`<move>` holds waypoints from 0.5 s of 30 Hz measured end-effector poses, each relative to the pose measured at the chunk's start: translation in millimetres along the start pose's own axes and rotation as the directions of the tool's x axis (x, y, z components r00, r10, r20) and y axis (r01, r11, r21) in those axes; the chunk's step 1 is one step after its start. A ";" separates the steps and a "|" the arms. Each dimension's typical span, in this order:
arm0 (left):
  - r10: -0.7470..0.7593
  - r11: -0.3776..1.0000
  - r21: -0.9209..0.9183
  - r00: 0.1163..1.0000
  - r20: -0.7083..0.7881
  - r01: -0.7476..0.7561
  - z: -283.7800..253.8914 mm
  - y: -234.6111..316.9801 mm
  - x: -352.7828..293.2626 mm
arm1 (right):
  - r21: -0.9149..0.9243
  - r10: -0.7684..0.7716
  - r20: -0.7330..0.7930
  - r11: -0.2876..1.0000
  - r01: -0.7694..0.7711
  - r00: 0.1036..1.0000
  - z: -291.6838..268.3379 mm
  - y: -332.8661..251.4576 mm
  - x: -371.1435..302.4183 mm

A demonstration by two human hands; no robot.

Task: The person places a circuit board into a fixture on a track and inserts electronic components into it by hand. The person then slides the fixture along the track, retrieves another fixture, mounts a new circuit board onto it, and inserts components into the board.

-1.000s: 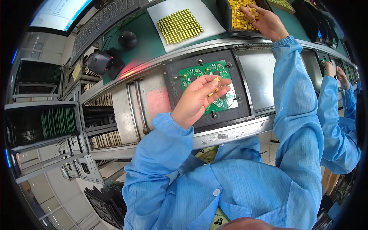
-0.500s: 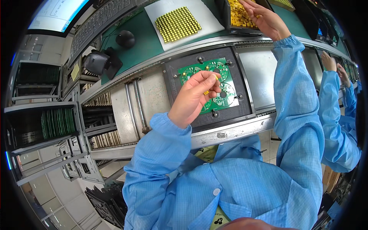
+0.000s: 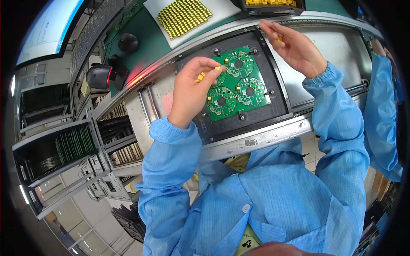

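Observation:
My left hand [image 3: 192, 87] is over the left side of a green circuit board panel [image 3: 232, 83] with round sections. A small yellow block-shaped component [image 3: 219, 68] is pinched between its thumb and forefinger, and several more yellow components [image 3: 199, 77] sit in the curled fingers. The panel lies in a black carrier frame [image 3: 275, 100], held by metal pins. Beyond the frame's upper right edge, my right hand [image 3: 297, 49] has its fingers bent round a yellow component [image 3: 279, 39]; how many it holds is hidden. A few yellow components stand on the panel.
The carrier rests on a metal-railed conveyor [image 3: 265, 137]. Behind it are a white sheet with rows of yellow components [image 3: 183, 18] and a black bin [image 3: 273, 9] of yellow parts. A mouse [image 3: 128, 42] and a scanner [image 3: 99, 77] stand left. A co-worker's sleeve [image 3: 380, 115] is at right.
My right hand has come from the yellow parts' bin toward the carrier, fingers now curled. My left hand has shifted left, uncovering more of the panel. The scanner now glows red.

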State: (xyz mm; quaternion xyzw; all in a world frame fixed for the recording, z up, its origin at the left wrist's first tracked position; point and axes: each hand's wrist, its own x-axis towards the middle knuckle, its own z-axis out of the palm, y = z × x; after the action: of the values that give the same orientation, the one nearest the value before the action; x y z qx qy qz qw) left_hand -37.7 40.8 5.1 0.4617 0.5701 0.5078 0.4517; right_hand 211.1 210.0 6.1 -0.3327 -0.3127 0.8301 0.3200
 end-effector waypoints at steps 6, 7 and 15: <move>0.116 0.840 0.534 0.993 -0.003 -0.096 8.6 2.9 19.8 | -0.090 -0.062 0.129 0.993 0.074 0.990 -20.7 8.2 6.7; 0.111 0.839 0.535 0.994 -0.001 -0.093 11.1 3.4 20.9 | -0.086 -0.060 0.127 0.994 0.071 0.990 -21.7 9.3 7.2; 0.408 0.435 0.847 0.905 0.117 -0.305 17.2 -3.2 26.2 | -0.032 -0.029 0.044 0.999 0.030 0.999 -22.7 18.1 14.7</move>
State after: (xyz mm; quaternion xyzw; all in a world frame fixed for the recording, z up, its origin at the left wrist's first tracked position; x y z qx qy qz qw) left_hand -25.3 69.1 -0.7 0.7043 0.6561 0.2706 0.0194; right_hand 213.9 216.9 -25.6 -0.3149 -0.3381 0.8272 0.3198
